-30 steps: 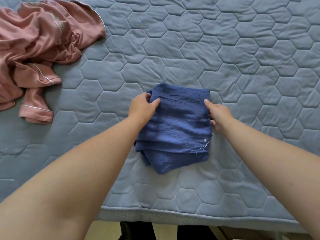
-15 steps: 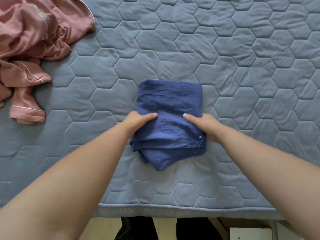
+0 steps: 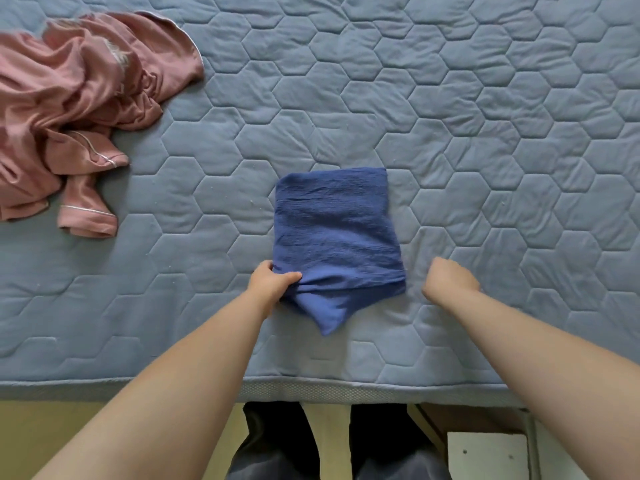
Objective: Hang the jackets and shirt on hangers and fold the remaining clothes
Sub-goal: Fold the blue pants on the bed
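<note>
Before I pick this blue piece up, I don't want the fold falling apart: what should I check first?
1. Left hand grip on the blue folded cloth, near left corner: ok.
2. Right hand on the cloth: not ok; it is beside the cloth with its fingers curled, not touching it.
3. Edges squared: not ok; a pointed flap sticks out at the near edge.
4. Cloth fully on the mattress: ok.
5. Pink garment out of the way: ok; it lies crumpled at far left, apart.
6. Lower layers aligned: cannot tell.
</note>
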Demonstrator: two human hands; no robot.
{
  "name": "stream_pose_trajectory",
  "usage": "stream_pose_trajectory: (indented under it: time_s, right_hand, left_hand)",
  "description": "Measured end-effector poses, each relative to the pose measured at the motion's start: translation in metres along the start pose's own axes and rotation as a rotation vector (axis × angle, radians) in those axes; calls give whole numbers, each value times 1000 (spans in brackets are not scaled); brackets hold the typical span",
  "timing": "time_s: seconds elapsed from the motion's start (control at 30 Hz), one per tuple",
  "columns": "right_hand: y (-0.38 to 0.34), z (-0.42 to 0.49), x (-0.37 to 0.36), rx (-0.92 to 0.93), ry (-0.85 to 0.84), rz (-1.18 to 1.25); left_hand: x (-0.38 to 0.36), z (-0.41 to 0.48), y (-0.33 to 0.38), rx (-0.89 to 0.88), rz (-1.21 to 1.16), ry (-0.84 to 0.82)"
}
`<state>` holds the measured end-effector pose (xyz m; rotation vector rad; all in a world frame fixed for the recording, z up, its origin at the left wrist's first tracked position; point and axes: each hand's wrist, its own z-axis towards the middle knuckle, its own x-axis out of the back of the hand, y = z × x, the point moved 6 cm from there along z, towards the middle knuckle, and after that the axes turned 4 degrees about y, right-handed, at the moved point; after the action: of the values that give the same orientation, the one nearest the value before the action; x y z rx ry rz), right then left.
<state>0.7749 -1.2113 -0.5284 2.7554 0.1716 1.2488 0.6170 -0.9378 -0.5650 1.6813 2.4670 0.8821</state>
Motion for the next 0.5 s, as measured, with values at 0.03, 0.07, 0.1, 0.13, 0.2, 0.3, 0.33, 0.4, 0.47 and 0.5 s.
stream_pose_trajectory:
  time_s: [0.03,0.07,0.1,0.13,0.2,0.3,0.33,0.4,0.47,0.5]
  right_hand:
    - [-3,-8,8,72,172,-59]
    - [-10,-15,12,180,336,-48]
    - [-21,-25,15,321,467,-5]
    - [-31,-34,13,464,560,41]
    - [-54,-52,6,726,652,94]
    - [-88,-67,-13,943,584,-46]
    - [-96,-68,-19,958,562,-107]
    - [-107,-68,-25,932,545,-167]
    - [-116,-66,-26,892,560,-195]
    - [-120,-65,-24,877,576,-217]
  left_hand:
    - [6,-6,0,-112,181,137]
    - [12,-16,3,-245,366,280]
    - [14,-28,9,-399,511,394]
    - [13,-39,15,-585,620,458]
    - [0,-56,21,-987,758,473]
    - [-22,-58,12,-1163,985,367]
    - [-26,-55,9,-1129,1031,360]
    - [-30,-49,8,-1052,1085,385]
    - [-30,-43,11,-1025,1133,417]
    - [-29,-41,14,-1031,1160,419]
